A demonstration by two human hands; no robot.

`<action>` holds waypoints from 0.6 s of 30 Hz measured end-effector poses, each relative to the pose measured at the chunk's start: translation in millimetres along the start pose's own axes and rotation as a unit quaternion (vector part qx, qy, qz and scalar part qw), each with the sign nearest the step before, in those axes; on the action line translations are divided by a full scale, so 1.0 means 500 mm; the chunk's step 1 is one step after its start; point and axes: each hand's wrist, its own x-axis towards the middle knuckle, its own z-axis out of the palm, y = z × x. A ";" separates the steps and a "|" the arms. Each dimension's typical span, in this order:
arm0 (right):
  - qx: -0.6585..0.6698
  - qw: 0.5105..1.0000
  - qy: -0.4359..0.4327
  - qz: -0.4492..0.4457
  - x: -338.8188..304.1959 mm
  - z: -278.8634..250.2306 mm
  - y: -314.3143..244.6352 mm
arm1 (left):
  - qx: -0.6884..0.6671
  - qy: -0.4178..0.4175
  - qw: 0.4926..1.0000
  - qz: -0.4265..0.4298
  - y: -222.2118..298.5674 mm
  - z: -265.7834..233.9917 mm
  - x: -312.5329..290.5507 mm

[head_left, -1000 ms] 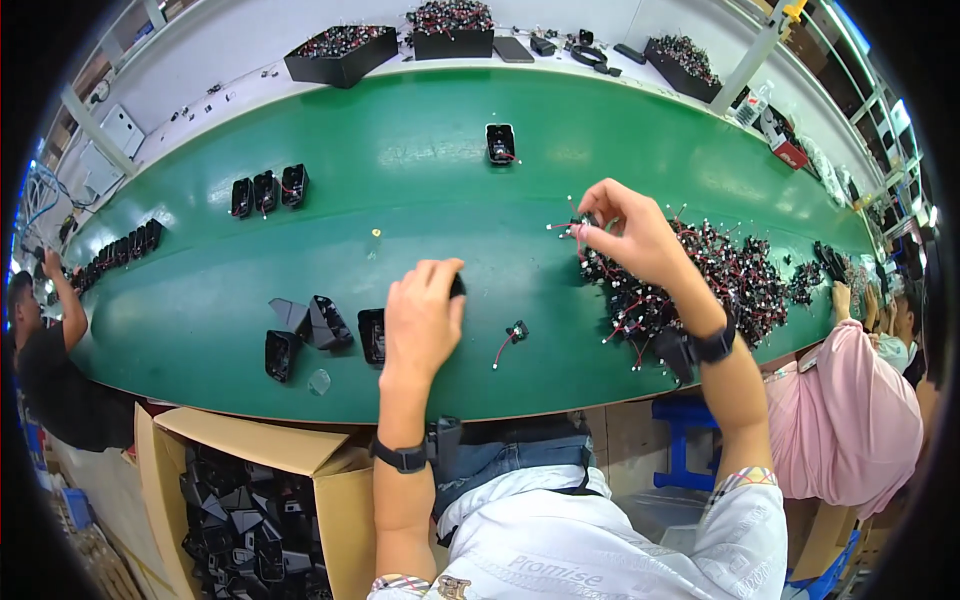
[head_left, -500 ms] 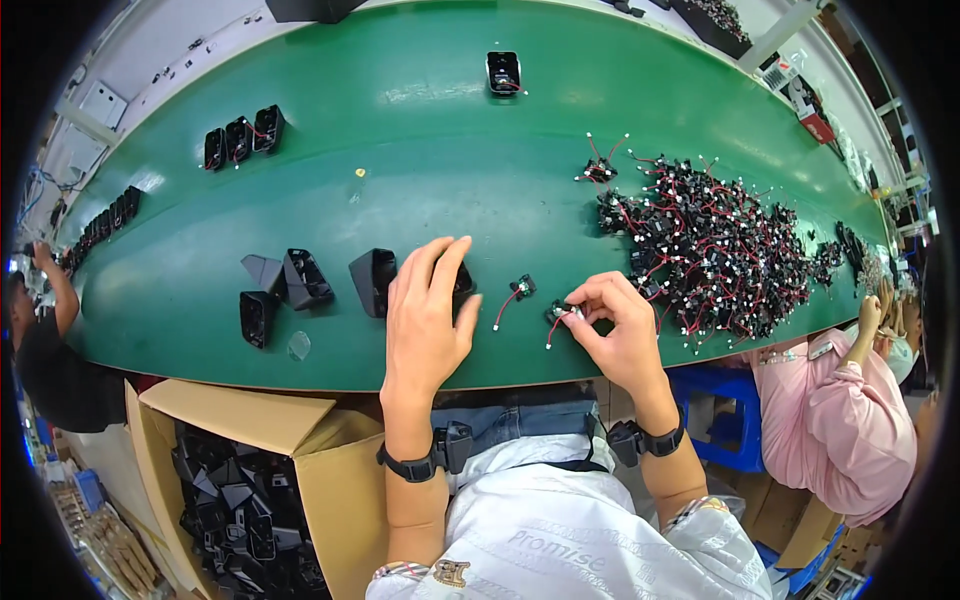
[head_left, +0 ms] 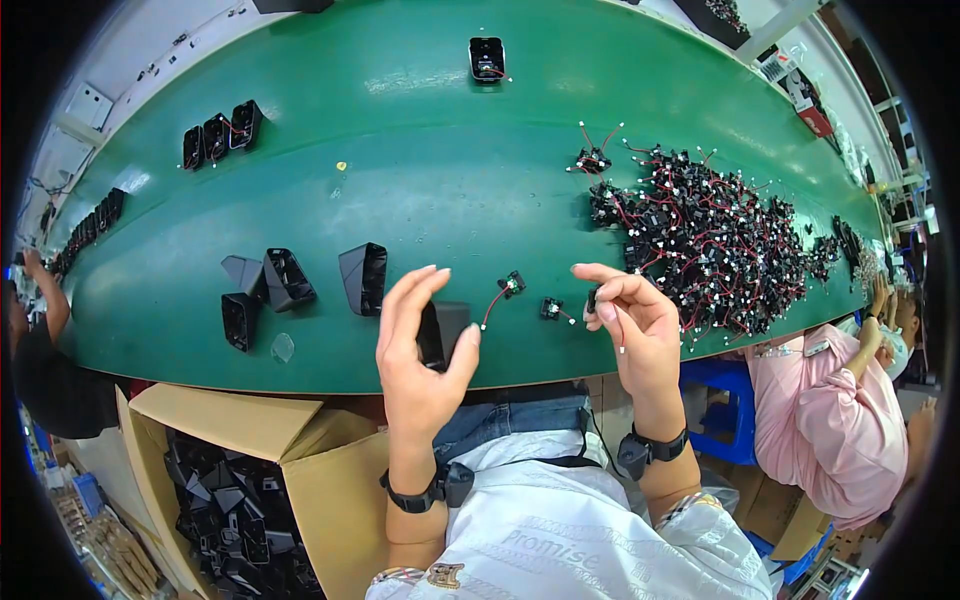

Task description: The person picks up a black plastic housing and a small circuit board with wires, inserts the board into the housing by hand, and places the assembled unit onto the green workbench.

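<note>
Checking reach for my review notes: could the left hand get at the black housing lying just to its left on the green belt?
Probably yes: the black housing lies beside the left hand with bare belt between, though that hand already grips another housing.

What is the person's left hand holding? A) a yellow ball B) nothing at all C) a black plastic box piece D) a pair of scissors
C: the left hand wraps its fingers around a black plastic housing just above the green table.

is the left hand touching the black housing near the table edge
Touching. The head view shows the left hand with thumb and fingers wrapped around the black housing, lifted at the green table edge.
</note>
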 end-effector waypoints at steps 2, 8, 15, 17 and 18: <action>0.034 0.999 -0.017 0.003 -0.006 -0.003 0.007 | -0.060 -0.035 0.997 -0.031 0.031 0.005 -0.005; 0.017 0.998 -0.054 0.005 -0.041 0.059 0.003 | -0.020 -0.103 0.994 -0.026 0.098 0.053 -0.020; -0.140 0.982 -0.055 -0.112 -0.048 0.052 -0.010 | -0.051 -0.212 0.975 0.049 0.105 -0.003 -0.018; -0.195 0.965 -0.055 -0.168 -0.049 0.051 -0.013 | -0.033 -0.195 0.978 0.066 0.100 -0.003 -0.021; -0.193 0.965 -0.057 -0.167 -0.050 0.054 -0.018 | -0.055 -0.158 0.986 0.020 0.100 0.001 -0.027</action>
